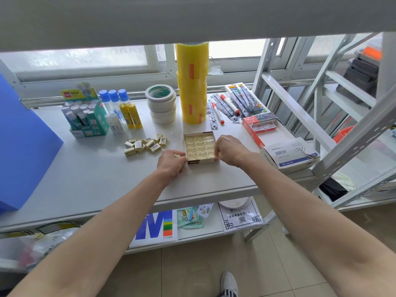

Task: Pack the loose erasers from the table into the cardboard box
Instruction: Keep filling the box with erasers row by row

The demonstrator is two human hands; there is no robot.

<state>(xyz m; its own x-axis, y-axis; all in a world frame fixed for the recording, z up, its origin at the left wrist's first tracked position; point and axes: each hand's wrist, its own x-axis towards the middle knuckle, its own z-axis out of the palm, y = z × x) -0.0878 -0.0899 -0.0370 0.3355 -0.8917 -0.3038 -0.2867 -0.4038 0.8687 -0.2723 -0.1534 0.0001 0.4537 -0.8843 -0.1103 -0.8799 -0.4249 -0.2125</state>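
A small open cardboard box [202,161] sits mid-table, filled with rows of pale yellow erasers [200,146]. A heap of several loose wrapped erasers [145,144] lies to its left. My left hand [171,162] rests at the box's near left corner, fingers closed on one eraser [177,155] that peeks out by the thumb. My right hand [229,150] is at the box's right side, fingertips pinched at its near right corner; whether it grips an eraser or only the box edge is hidden.
Behind the box stand a tall stack of yellow tape rolls [192,86], white tape rolls [161,106], glue sticks [128,112] and a green glue display box [85,116]. Markers, a red box [256,128] and a paper-clip box [288,156] lie right. A blue board [23,142] leans left.
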